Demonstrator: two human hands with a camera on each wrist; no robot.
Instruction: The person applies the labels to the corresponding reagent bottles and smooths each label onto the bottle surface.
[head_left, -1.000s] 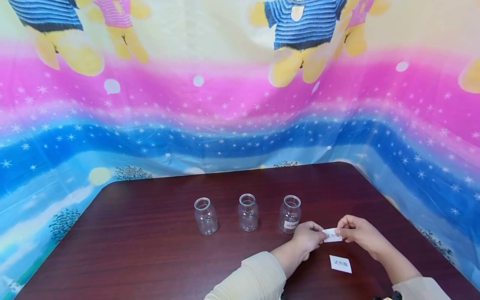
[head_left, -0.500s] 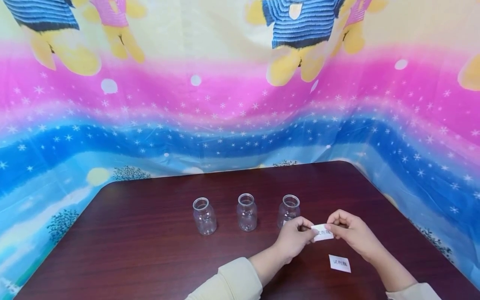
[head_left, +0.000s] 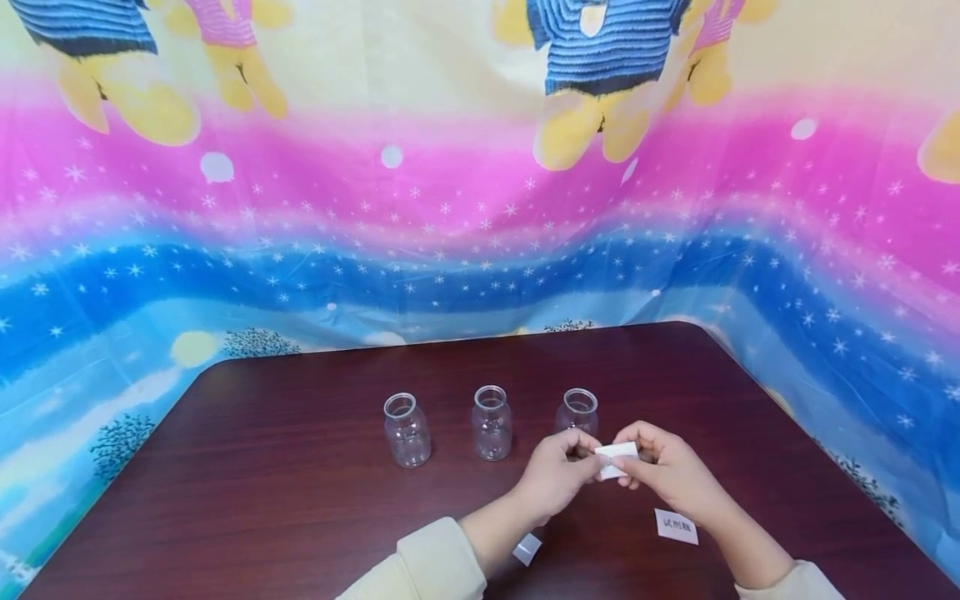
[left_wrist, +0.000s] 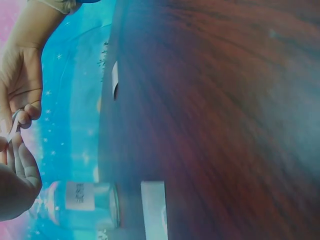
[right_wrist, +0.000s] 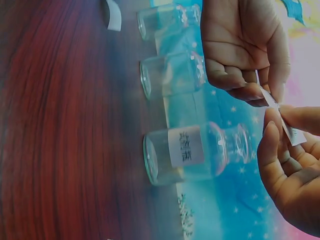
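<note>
Both hands pinch a small white paper label [head_left: 617, 451], held up in front of the rightmost jar. My left hand [head_left: 552, 477] has its left end between thumb and fingers, and my right hand [head_left: 673, 471] pinches the right end. In the right wrist view the label [right_wrist: 294, 134] is seen nearly edge-on between the fingertips. Behind the hands stands a clear glass jar [head_left: 579, 408], its lower part hidden in the head view. A printed label [right_wrist: 186, 146] is stuck on that jar's side in the right wrist view.
Two more clear jars, a middle one [head_left: 492, 423] and a left one [head_left: 407, 430], stand upright in the same row without labels. Another printed label [head_left: 677, 527] lies on the dark wooden table [head_left: 300, 500] by the right forearm. A white strip [head_left: 527, 549] lies beside the left wrist.
Both hands have moved left with the label, from right of the rightmost jar to in front of it. The left arm's shift has uncovered the white strip on the table.
</note>
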